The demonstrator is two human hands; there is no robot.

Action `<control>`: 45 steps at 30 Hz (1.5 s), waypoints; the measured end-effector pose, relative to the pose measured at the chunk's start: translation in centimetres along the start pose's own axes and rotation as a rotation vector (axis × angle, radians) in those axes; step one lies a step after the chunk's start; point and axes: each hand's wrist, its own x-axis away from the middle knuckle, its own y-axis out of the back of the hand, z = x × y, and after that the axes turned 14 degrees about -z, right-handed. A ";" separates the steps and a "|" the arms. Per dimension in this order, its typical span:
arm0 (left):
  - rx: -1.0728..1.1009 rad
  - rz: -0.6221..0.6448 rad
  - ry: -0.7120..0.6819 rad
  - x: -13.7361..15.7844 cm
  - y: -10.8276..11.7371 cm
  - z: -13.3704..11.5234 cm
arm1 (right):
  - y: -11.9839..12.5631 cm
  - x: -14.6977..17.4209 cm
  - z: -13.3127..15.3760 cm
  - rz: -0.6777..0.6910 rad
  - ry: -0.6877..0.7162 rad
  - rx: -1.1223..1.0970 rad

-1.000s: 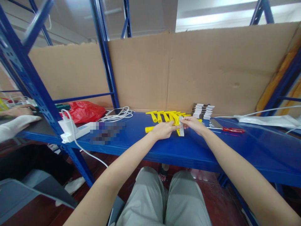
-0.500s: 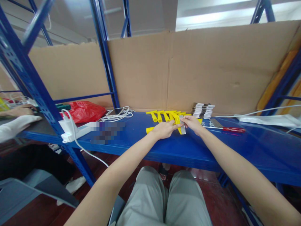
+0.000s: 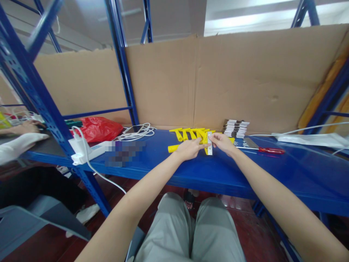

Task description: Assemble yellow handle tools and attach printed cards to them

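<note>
Head view: versus half a second ago, the metal strip (image 3: pixel 209 150) is straighter, near upright in the frame instead of leaning with its lower end to the right; its flat face now shows. The yellow piece (image 3: pixel 172 149) sticks out slightly farther left of the left hand (image 3: pixel 188 150). The rest of the table layout looks unchanged.

Left hand is closed round the yellow piece, center of frame, exact finger placement partly hidden. Right hand (image 3: pixel 222 143) pinches the strip's upper part between thumb and fingers, strip up against the yellow piece's right end.

Edges: front rim of the blue tabletop (image 3: pixel 155 156) runs below both hands; cardboard sheet (image 3: pixel 234 80) walls off the back. Blue surface shows between hands and rim, also right of center below the screwdriver (image 3: pixel 271 150). Row of yellow pieces (image 3: pixel 185 136) sits just behind the hands, tight.

Counts: two own hands; one strip held; one yellow piece held; at least four yellow pieces in the row, others overlap; one red-handled screwdriver; one white stack (image 3: pixel 236 129), layers too small to count; one red bag (image 3: pixel 100 129), left.
</note>
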 end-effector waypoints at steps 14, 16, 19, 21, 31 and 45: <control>0.081 -0.005 0.175 0.1 0.3 0.4 | 0.5 0.3 0.7 0.278 -0.091 0.003; 0.081 -0.012 0.170 0.1 0.4 0.4 | 0.5 0.3 0.7 0.273 -0.088 -0.011; 0.076 -0.010 0.162 0.2 0.5 0.5 | 0.6 0.4 0.7 0.278 -0.078 -0.007; 0.073 -0.008 0.160 0.2 0.5 0.6 | 0.7 0.4 0.6 0.292 -0.060 0.008; 0.081 -0.008 0.144 0.2 0.3 0.6 | 3.3 -1.7 -2.0 -0.104 -0.028 0.533; 0.092 -0.003 0.164 0.2 0.2 0.6 | 4.3 -0.7 -2.4 -0.029 -0.069 1.076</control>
